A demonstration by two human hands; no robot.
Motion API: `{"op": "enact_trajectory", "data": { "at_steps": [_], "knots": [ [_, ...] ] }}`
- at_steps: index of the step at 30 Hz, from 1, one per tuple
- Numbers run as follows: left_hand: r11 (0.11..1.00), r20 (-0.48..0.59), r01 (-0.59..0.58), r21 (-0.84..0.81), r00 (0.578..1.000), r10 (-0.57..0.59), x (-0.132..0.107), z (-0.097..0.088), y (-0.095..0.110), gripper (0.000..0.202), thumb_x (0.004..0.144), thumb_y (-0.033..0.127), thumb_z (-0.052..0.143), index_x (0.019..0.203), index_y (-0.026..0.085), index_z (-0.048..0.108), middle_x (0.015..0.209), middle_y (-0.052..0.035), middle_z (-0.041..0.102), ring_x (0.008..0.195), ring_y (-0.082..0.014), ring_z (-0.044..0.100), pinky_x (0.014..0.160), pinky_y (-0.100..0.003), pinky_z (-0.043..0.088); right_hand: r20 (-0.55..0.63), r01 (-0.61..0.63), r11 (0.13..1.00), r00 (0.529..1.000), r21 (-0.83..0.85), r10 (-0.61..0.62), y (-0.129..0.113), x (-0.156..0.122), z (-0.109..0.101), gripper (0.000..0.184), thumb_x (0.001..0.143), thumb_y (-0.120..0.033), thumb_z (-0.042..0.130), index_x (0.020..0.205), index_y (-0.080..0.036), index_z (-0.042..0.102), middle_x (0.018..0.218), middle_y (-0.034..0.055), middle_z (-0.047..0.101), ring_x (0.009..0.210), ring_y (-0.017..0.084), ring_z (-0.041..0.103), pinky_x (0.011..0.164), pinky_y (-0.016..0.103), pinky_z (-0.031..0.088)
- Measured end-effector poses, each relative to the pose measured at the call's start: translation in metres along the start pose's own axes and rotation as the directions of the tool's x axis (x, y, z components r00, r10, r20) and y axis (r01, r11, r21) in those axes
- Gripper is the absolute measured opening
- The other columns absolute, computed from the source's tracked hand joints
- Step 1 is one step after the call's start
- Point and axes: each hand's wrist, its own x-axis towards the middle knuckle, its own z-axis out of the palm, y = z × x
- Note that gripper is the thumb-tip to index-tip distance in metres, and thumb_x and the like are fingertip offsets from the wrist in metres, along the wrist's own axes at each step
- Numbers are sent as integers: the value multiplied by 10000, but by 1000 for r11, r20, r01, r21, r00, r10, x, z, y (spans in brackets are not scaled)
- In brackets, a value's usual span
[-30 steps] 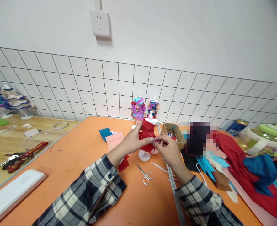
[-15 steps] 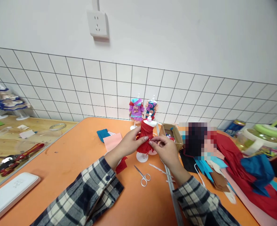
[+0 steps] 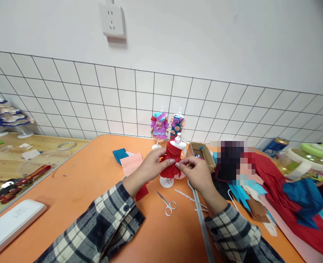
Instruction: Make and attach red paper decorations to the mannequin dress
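A small white dress form [image 3: 178, 140] wears a strapless red dress [image 3: 173, 150] with a gathered skirt. From the left, my left hand [image 3: 153, 166] closes around the dress at the waist, its thumb across the front and its other fingers partly hidden behind. My right hand [image 3: 196, 171] pinches the red cloth at the right side of the waist between thumb and forefinger. Both thumb tips nearly meet. Below the round white base lies a pair of small scissors [image 3: 167, 204], blades toward the form.
Two dressed forms, one purple [image 3: 159, 126] and one blue-green [image 3: 177, 124], stand behind. A cardboard box [image 3: 202, 155] sits right of them. Cloth pieces, including a long red one [image 3: 273, 182], cover the right side. A white oblong case [image 3: 15, 228] lies front left.
The dress form's top has shifted slightly right and stands a little differently. My right thumb has moved slightly toward my left thumb on the cloth. The camera view has tilted a little.
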Motion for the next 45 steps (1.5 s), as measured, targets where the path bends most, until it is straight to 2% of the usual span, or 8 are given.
{"op": "enact_trajectory", "data": {
  "at_steps": [4, 14, 21, 25, 29, 37, 41, 45],
  "knots": [
    [998, -8, 1, 55, 1000, -1, 0, -1, 2, 166, 855, 265, 620, 986, 187, 685, 1054, -60, 713, 997, -241, 634, 872, -367, 497, 21, 1, 1000, 1000, -8, -1, -1, 1, -2, 244, 714, -399, 697, 628, -172, 697, 503, -2, 559, 457, 117, 431, 450, 249, 306],
    [998, 5, 11, -68, 1000, -11, -1, 1, 2, 204, 875, 288, 581, 1036, 183, 649, 1050, -65, 697, 972, -232, 629, 833, -355, 508, 20, 152, 981, 988, -119, -151, -4, 0, -9, 103, 750, -290, 688, 754, -195, 729, 672, 7, 631, 578, 134, 492, 545, 261, 376],
    [993, -14, -2, 115, 1000, 4, -1, 0, -2, 221, 789, 271, 684, 981, 165, 656, 1020, -83, 683, 963, -256, 624, 859, -396, 498, 30, 197, 965, 980, -175, -195, -3, 0, -9, 75, 762, -254, 678, 769, -206, 736, 678, 2, 630, 601, 138, 513, 568, 263, 388],
    [997, -12, 37, 62, 999, -37, -1, -2, -1, 208, 798, 225, 657, 997, 164, 649, 1029, -84, 695, 973, -256, 639, 847, -394, 512, 74, 197, 964, 980, -176, -186, -3, 1, -12, 104, 780, -280, 672, 807, -221, 753, 708, 12, 660, 623, 151, 540, 576, 272, 396],
    [999, 17, 36, -11, 999, -36, -2, -2, -2, 298, 807, 239, 665, 1095, 169, 627, 1117, -94, 691, 1029, -260, 636, 870, -399, 517, 6, 228, 948, 973, -223, -232, -1, -1, -7, 91, 788, -277, 664, 765, -209, 719, 717, 19, 657, 660, 166, 570, 609, 284, 409],
    [996, 9, 11, -88, 1000, -10, 2, -4, -12, 499, 825, 363, 675, 1279, 200, 548, 1300, -116, 625, 1122, -279, 611, 919, -413, 512, -96, 326, 922, 931, -211, -351, 2, -10, 5, 125, 842, -266, 579, 752, -199, 634, 733, 28, 597, 676, 164, 541, 599, 274, 396],
    [998, 10, 13, -58, 1000, -12, 1, -8, -4, 571, 829, 420, 665, 1340, 216, 513, 1351, -111, 597, 1214, -301, 561, 1004, -446, 465, -188, 412, 882, 871, -230, -455, 8, -31, 12, 146, 879, -259, 544, 755, -202, 598, 681, 18, 559, 631, 159, 514, 602, 284, 391],
    [995, -144, 36, 91, 989, -23, -9, -19, 9, 703, 822, 474, 653, 1426, 219, 401, 1506, -127, 429, 1389, -303, 379, 1121, -482, 328, -141, 510, 788, 802, -345, -581, 24, -64, 22, 136, 872, -227, 534, 751, -213, 593, 652, 27, 576, 631, 176, 517, 619, 308, 367]
  ]
}}
